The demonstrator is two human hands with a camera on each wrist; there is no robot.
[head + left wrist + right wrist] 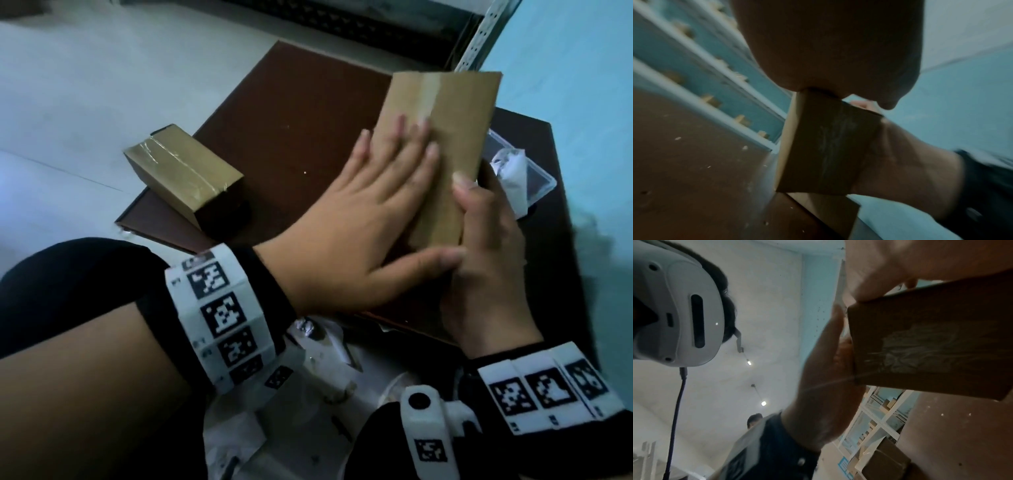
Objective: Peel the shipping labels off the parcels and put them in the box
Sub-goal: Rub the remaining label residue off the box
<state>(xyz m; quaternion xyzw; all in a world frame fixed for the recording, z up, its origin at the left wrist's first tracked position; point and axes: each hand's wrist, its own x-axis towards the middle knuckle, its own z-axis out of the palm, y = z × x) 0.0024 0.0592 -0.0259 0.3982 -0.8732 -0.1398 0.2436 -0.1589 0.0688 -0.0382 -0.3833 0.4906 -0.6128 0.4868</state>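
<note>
A long brown taped cardboard parcel (442,154) stands tilted over the dark brown bench (291,130), near its right edge. The left hand (359,219) lies flat on the parcel's upper face, fingers straight. The right hand (486,260) grips its near right edge, thumb curled on top. No label shows on the visible faces. A smaller taped brown parcel (185,174) sits at the bench's left edge, overhanging. A clear plastic box (524,178) with crumpled white paper lies just right of the held parcel. Progress appears partial; the count remaining cannot be told. The centre of the bench offers room.
</note>
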